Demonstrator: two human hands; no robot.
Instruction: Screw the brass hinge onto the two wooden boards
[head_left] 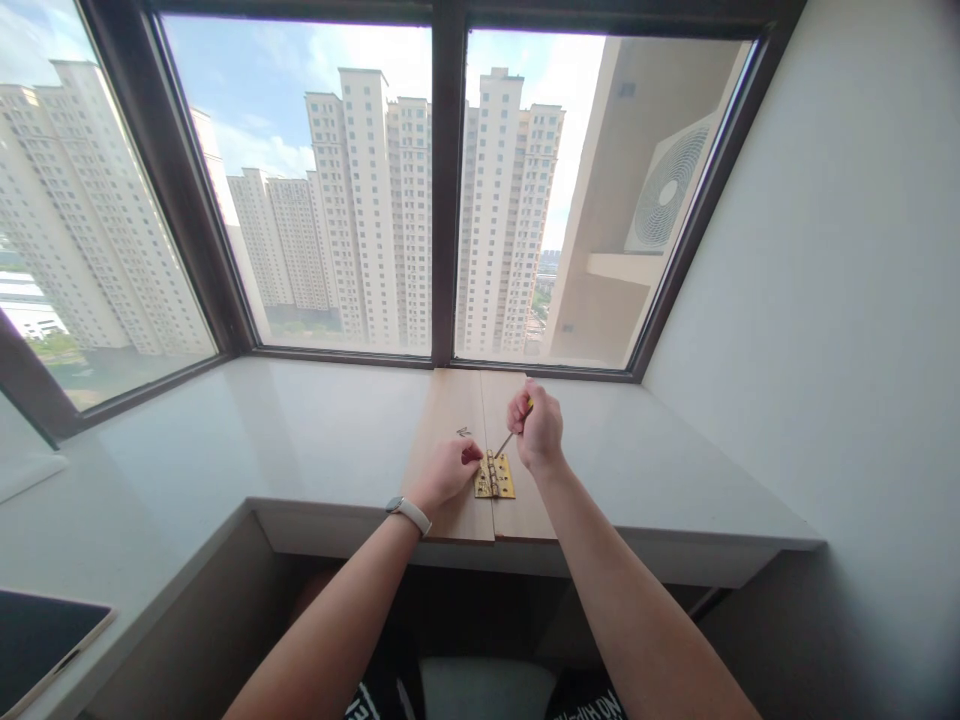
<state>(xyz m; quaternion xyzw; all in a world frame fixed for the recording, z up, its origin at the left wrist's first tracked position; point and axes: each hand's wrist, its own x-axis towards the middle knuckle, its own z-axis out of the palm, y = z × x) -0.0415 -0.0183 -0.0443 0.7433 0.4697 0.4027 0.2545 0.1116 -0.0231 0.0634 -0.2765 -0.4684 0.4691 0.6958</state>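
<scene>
On the left, the left hand [448, 468] has fingers bunched at the hinge's left edge; I can't tell whether they pinch anything. Just right of them, the brass hinge [496, 477] lies flat across the seam between the left board [452, 405] and right board [504, 398], its barrel running along that seam. Right again, the right hand [538, 425], farther off, grips the screwdriver [505, 445], which slants down-left to the hinge's far end.

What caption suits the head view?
Right hand gripping a screwdriver at a gold hinge on two boards, left hand close by.
</scene>
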